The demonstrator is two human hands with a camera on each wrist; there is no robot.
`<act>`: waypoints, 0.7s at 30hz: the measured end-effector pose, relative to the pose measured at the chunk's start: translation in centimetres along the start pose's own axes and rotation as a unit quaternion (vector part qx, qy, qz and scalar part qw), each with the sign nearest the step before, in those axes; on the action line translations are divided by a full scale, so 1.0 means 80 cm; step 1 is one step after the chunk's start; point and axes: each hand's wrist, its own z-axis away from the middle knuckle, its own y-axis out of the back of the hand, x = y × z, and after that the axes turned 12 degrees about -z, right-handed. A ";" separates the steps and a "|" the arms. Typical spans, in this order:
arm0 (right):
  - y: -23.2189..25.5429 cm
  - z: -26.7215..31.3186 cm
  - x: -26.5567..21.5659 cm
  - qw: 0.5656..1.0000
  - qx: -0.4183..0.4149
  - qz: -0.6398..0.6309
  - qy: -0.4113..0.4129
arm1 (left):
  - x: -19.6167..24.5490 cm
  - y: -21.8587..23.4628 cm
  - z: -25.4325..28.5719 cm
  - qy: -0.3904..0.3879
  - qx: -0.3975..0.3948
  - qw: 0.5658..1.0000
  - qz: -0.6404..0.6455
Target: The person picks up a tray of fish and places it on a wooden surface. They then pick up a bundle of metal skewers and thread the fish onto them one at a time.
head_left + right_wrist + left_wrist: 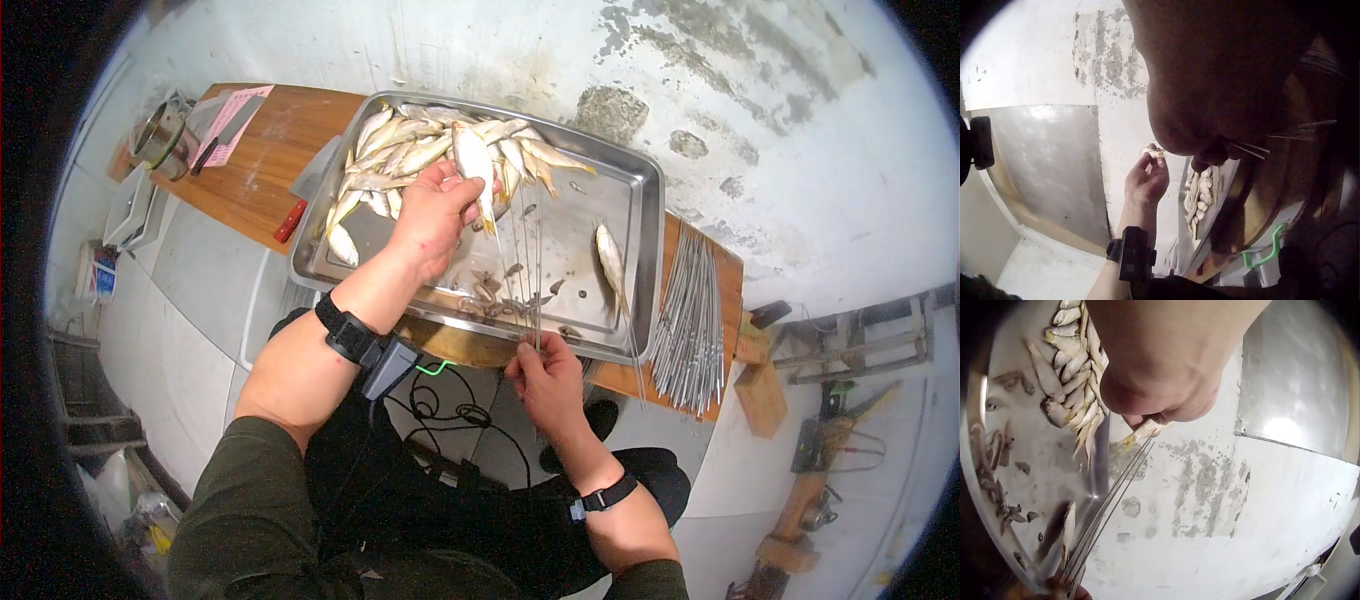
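The held fish (472, 168) is raised above the metal tray (652, 260), its yellow tail pointing down toward several thin metal rods (523, 270). The left hand (430, 220) pinches it between thumb and curled fingers. The right hand (550, 382), at the tray's near edge, has its fingertips closed round the lower ends of the rods, which fan slightly upward; their upper ends lie near the tail, but whether any touches it cannot be told.

Behind the left hand, a pile of fish (395, 158) fills the tray's far left part, and that hand and its forearm hide some of the pile and tray. Small dark scraps (485, 295) lie on the tray floor behind the rods. A lone fish (609, 258) rests at the right side, near a loose bundle of metal rods (690, 325) on the wooden tabletop (275, 125). At the far left lie a knife (235, 125) and pink paper (248, 148), beside a metal pot (163, 138).
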 end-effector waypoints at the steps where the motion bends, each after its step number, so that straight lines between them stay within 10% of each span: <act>1: -0.001 0.000 -0.001 1.000 -0.001 -0.008 0.000 | 0.000 -0.001 0.000 0.001 0.000 1.000 0.000; 21: 0.002 -0.014 0.016 0.999 -0.010 -0.018 0.035 | 0.004 -0.007 0.007 0.021 -0.029 0.988 0.149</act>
